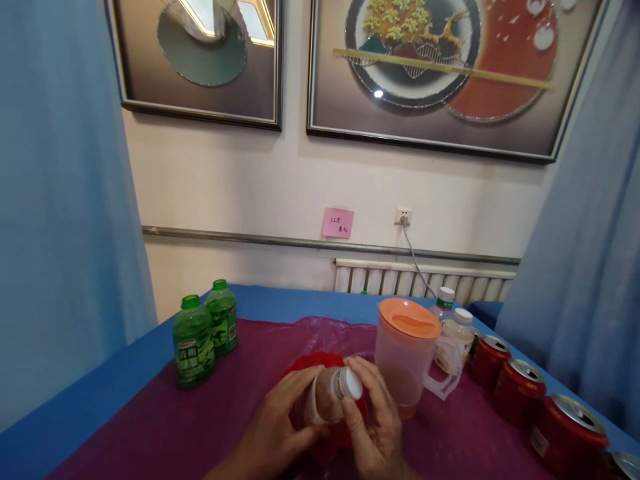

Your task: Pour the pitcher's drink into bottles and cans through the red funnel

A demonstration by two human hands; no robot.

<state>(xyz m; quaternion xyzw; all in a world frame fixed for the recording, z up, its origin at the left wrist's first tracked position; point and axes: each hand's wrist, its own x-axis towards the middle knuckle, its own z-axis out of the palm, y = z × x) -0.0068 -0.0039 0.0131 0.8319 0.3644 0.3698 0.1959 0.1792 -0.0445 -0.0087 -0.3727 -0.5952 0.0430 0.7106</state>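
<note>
Tilted up and to the right, a small clear bottle (327,393) with a white cap (353,383) is between my two hands. My left hand (277,420) wraps round the bottle's body. At the cap end, the thumb and fingers of my right hand (375,420) are closed on the white cap. Behind and below the bottle lies a red container (320,361), mostly hidden by my hands. Just right of my right hand stands a translucent pitcher (400,360) with an orange lid (409,317) and some brownish liquid inside.
Two green bottles (194,347) stand at left on a purple sheet (150,413) over a blue table (280,300). White-capped bottles (457,330) are behind the pitcher. Several red cans (520,390) line the right edge. Blue curtains (60,167) hang on both sides.
</note>
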